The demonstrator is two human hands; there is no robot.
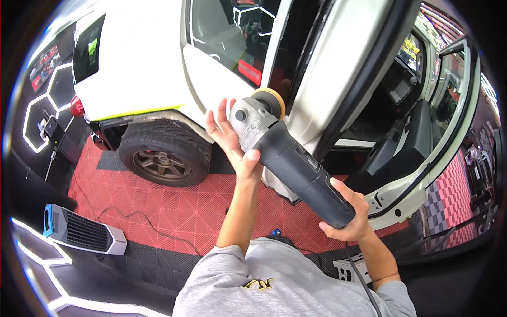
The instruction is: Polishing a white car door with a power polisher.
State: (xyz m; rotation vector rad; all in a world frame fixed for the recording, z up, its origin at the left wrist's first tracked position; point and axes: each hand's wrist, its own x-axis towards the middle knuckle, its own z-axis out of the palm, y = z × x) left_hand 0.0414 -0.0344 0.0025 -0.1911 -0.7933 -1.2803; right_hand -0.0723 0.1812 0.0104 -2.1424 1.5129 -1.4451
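Observation:
A black and silver rotary polisher (298, 164) slants across the middle of the view, its yellow-orange pad (274, 99) facing the white vehicle body (222, 74). Whether the pad touches the paint I cannot tell. My left hand (236, 150) cups the silver gear head, thumb against the tool and fingers raised along its far side. Lower right, my right hand (351, 214) wraps round the rear end of the black body, its thumb along the side. A dark power cord (362, 277) runs down from there past my grey shirt.
A vehicle door (438, 179) stands open at the right, showing a dark seat. The rear wheel (163, 158) is at the left. A grey-white air cooler (84, 232) stands on the floor at lower left. A thin cable (142, 214) crosses the red tiles (211, 198).

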